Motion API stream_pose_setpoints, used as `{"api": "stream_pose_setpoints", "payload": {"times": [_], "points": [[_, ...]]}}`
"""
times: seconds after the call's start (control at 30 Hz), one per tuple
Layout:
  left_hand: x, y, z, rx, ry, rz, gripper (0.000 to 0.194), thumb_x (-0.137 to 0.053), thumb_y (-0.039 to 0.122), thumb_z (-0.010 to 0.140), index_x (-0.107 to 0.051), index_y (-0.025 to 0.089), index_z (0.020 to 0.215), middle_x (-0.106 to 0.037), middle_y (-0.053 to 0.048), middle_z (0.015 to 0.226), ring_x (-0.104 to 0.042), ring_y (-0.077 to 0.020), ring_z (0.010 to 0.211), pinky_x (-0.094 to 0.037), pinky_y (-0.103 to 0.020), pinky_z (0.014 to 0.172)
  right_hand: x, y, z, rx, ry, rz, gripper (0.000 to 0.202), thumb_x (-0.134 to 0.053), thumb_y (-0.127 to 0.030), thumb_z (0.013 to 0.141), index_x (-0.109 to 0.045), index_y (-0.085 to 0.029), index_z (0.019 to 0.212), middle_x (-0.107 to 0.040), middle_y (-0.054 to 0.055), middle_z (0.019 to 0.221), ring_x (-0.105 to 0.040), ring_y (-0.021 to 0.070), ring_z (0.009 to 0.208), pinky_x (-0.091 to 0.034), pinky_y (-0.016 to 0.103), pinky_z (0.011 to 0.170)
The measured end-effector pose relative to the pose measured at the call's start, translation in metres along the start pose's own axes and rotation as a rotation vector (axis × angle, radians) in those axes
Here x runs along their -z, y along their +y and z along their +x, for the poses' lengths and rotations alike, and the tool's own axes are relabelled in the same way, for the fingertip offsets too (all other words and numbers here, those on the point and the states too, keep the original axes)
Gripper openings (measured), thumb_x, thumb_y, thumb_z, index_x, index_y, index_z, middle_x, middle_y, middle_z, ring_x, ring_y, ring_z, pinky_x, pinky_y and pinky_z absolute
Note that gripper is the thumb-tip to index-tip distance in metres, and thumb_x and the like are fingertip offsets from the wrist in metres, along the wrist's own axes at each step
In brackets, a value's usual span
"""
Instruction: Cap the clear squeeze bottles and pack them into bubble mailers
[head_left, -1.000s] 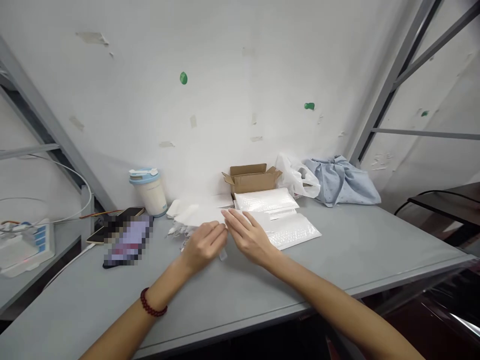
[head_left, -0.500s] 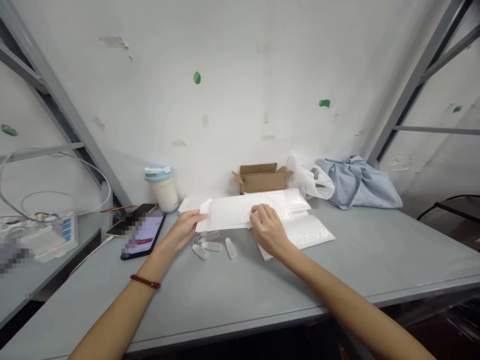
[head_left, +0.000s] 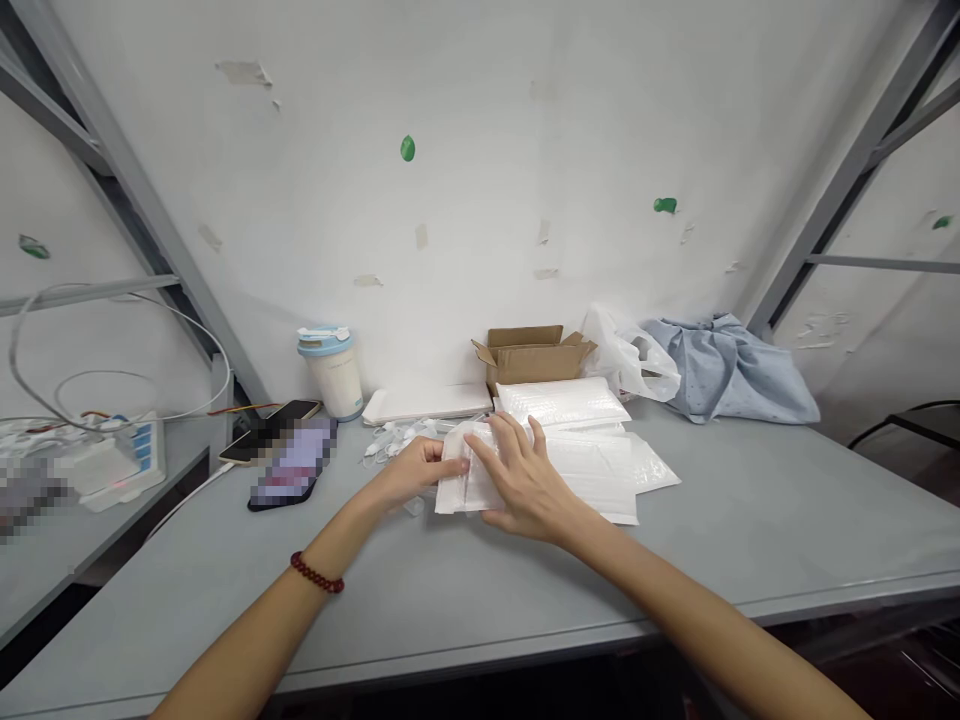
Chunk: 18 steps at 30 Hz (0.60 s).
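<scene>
A white bubble mailer (head_left: pixel 600 478) lies crosswise near the middle of the grey table, its left end lifted a little. My left hand (head_left: pixel 416 470) pinches that left end between thumb and fingers. Spread over the mailer's left part, my right hand (head_left: pixel 525 485) has its fingers apart and the fingertips on the surface. More white bubble mailers (head_left: pixel 566 402) are stacked behind it. Small clear plastic pieces with white strings (head_left: pixel 397 438) lie behind my left hand, and others are partly hidden under the mailer.
A cardboard box (head_left: pixel 536 358), a white plastic bag (head_left: pixel 634 362) and a blue cloth bundle (head_left: pixel 739 370) stand along the wall. Flat white packets (head_left: pixel 427 400) lie beside a lidded cup (head_left: pixel 334 375). Two phones (head_left: pixel 294 462) and a power strip (head_left: pixel 124 465) are at the left.
The mailer in my left hand has moved right and nearer, uncovering the flat packets and stringed pieces behind. My right hand has opened from a closed grip and shifted slightly down.
</scene>
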<state>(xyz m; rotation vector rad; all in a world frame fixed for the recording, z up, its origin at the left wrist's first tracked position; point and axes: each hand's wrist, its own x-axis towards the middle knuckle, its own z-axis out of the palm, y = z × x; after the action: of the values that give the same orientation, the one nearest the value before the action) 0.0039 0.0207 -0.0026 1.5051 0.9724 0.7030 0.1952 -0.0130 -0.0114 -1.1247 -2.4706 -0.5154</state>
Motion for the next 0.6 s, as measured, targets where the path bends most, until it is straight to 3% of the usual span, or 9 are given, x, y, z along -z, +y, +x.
{"api": "stream_pose_setpoints", "payload": {"times": [0.23, 0.4, 0.5, 0.6], "points": [[-0.006, -0.003, 0.005, -0.005, 0.194, 0.078, 0.032, -0.063, 0.045, 0.069, -0.062, 0.015, 0.058, -0.057, 0.002, 0.049, -0.05, -0.0113, 0.046, -0.036, -0.021, 0.045, -0.001, 0.002, 0.001, 0.01, 0.068, -0.078, 0.066, -0.061, -0.029, 0.069, -0.035, -0.016, 0.129, -0.041, 0.02, 0.124, -0.039, 0.0336, 0.111, -0.025, 0.057, 0.093], [0.009, 0.0, 0.006, -0.043, 0.243, 0.222, 0.042, -0.051, 0.049, 0.076, -0.057, 0.016, 0.052, -0.053, 0.001, 0.046, -0.049, -0.0116, 0.042, -0.039, -0.022, 0.042, -0.004, 0.014, 0.003, -0.025, 0.148, -0.12, 0.05, -0.052, -0.015, 0.072, -0.044, -0.015, 0.121, -0.048, 0.017, 0.116, -0.043, 0.029, 0.103, -0.031, 0.046, 0.089], [0.019, 0.003, 0.002, -0.159, 0.223, 0.443, 0.033, -0.048, 0.042, 0.079, -0.065, 0.016, 0.068, -0.065, -0.004, 0.067, -0.058, -0.0165, 0.062, -0.044, -0.024, 0.05, -0.003, 0.024, 0.004, -0.091, 0.175, -0.11, 0.046, -0.053, -0.013, 0.07, -0.047, -0.014, 0.116, -0.05, 0.016, 0.111, -0.044, 0.0281, 0.1, -0.034, 0.04, 0.084], [0.016, 0.003, -0.004, -0.43, 0.04, 0.823, 0.019, -0.054, 0.022, 0.077, -0.066, 0.021, 0.092, -0.066, -0.004, 0.093, -0.055, -0.0209, 0.093, -0.046, -0.03, 0.073, -0.001, 0.031, 0.004, -0.167, 0.181, -0.093, 0.045, -0.054, -0.013, 0.069, -0.048, -0.014, 0.113, -0.05, 0.016, 0.111, -0.044, 0.0276, 0.098, -0.035, 0.037, 0.081]]}}
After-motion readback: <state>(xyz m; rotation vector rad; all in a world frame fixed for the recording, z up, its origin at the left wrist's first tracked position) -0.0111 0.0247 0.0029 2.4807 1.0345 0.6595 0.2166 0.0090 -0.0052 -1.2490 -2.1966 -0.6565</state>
